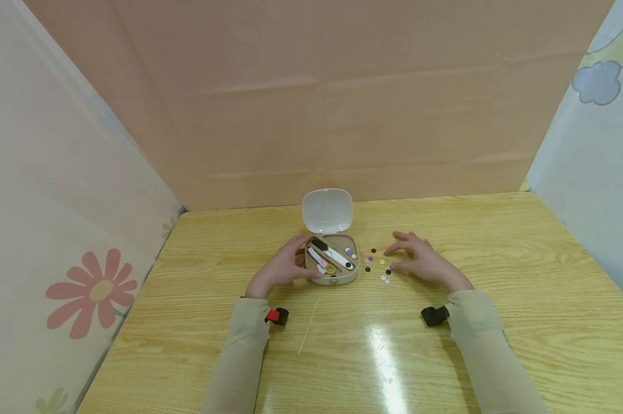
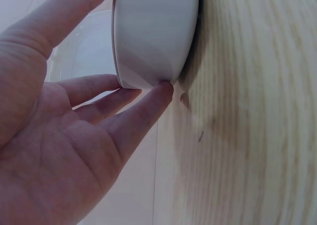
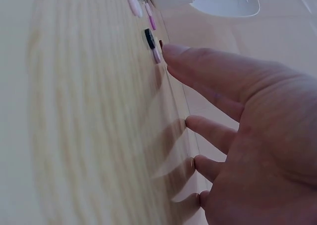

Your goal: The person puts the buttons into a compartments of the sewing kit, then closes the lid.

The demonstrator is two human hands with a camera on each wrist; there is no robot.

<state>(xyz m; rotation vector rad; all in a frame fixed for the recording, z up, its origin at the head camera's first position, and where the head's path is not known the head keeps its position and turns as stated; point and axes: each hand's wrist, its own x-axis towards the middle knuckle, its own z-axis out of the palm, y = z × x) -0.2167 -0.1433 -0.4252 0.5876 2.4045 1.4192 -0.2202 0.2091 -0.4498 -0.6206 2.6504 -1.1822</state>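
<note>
A small beige box [image 1: 346,278] stands on the table, its white lid [image 1: 328,211] raised at the back. My left hand [image 1: 280,267] holds the box's left side, thumb at the front and fingers round the wall [image 2: 156,31]. Inside lie a white tool with black ends [image 1: 339,257], a pink-and-white strip [image 1: 317,257], a yellow ring [image 1: 331,269] and a blue button [image 1: 348,251]. My right hand [image 1: 427,264] is spread low over the table, its fingertips beside several loose buttons [image 1: 382,262]. A black button [image 3: 149,38] lies near its thumb in the right wrist view.
A thin pale stick [image 1: 309,326] lies on the wooden table [image 1: 197,322] in front of the box. The beige back wall [image 1: 420,132] rises just behind the lid. Patterned side walls [image 1: 42,190] stand left and right.
</note>
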